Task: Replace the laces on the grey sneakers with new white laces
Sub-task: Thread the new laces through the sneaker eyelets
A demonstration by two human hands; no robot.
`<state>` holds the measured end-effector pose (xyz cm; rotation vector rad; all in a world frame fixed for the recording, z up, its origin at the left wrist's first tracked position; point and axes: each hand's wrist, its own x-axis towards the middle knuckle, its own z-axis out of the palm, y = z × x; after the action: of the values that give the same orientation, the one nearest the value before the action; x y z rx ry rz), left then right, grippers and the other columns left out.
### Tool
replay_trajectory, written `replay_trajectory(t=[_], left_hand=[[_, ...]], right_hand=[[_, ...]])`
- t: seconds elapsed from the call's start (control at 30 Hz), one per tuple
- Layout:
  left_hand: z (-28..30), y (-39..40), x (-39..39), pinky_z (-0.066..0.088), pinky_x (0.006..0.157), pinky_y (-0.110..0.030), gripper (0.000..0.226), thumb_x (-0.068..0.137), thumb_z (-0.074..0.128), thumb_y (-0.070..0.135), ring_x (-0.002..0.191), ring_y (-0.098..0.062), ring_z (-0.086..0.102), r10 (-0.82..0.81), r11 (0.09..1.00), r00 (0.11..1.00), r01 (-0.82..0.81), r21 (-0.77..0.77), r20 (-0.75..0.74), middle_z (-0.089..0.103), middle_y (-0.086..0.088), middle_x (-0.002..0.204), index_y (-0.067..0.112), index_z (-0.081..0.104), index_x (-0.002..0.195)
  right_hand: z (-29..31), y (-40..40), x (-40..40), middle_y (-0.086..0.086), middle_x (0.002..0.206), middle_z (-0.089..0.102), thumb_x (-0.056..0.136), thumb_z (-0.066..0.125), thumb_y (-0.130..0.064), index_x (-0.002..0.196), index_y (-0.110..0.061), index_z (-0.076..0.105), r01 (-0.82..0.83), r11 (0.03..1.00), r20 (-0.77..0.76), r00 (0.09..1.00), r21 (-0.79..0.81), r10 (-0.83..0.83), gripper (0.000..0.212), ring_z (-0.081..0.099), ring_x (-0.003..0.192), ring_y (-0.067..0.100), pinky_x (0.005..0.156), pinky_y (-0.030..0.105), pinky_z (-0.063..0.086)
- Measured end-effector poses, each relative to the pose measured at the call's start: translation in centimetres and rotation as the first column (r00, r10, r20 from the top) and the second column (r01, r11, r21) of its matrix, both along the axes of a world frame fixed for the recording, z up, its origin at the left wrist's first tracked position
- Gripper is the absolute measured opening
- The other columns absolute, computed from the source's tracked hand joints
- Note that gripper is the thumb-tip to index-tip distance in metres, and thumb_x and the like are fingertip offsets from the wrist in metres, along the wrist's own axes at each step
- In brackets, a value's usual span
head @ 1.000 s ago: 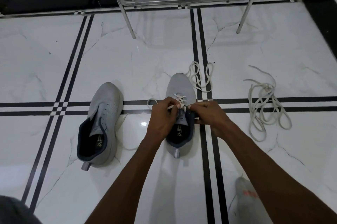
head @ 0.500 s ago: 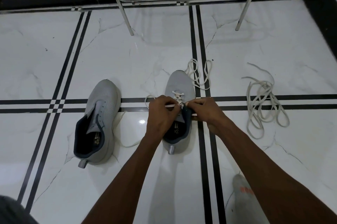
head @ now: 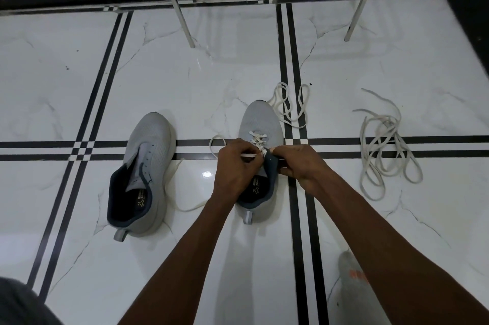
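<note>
Since a moment ago little has changed: my hands have stayed at the same eyelets of the right sneaker (head: 260,123) on the floor (head: 79,86). My left hand (head: 234,166) pinches the white lace (head: 258,139) end, fingers curled tight. My right hand (head: 301,166) grips the sneaker's dark collar beside the eyelets. The lace crosses only the lower eyelets; its loose length loops past the toe. The left sneaker (head: 144,173) stands unlaced nearby, the old laces (head: 383,150) heaped well to the right. My fingertips hide the eyelet itself.
</note>
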<state>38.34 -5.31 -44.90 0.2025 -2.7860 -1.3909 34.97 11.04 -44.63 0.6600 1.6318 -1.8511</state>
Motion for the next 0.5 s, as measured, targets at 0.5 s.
replay_trajectory(t=[0.5], left_hand=[[1.3,1.4,1.1,0.035,0.071,-0.009,0.031,0.095,0.068,0.042,0.076,-0.005,0.053,-0.010,0.994,0.998,0.004,-0.110,-0.062,0.068,0.007,0.078,0.015,0.081,0.088]], right_hand=[[-0.4,0.1,-0.8,0.014,0.096,0.074,0.098,0.061,-0.011,0.100,-0.004,0.070,-0.199,0.952,-0.236,0.938,0.232,0.254,0.012,0.073,0.085,0.022,0.079,0.032,0.062]])
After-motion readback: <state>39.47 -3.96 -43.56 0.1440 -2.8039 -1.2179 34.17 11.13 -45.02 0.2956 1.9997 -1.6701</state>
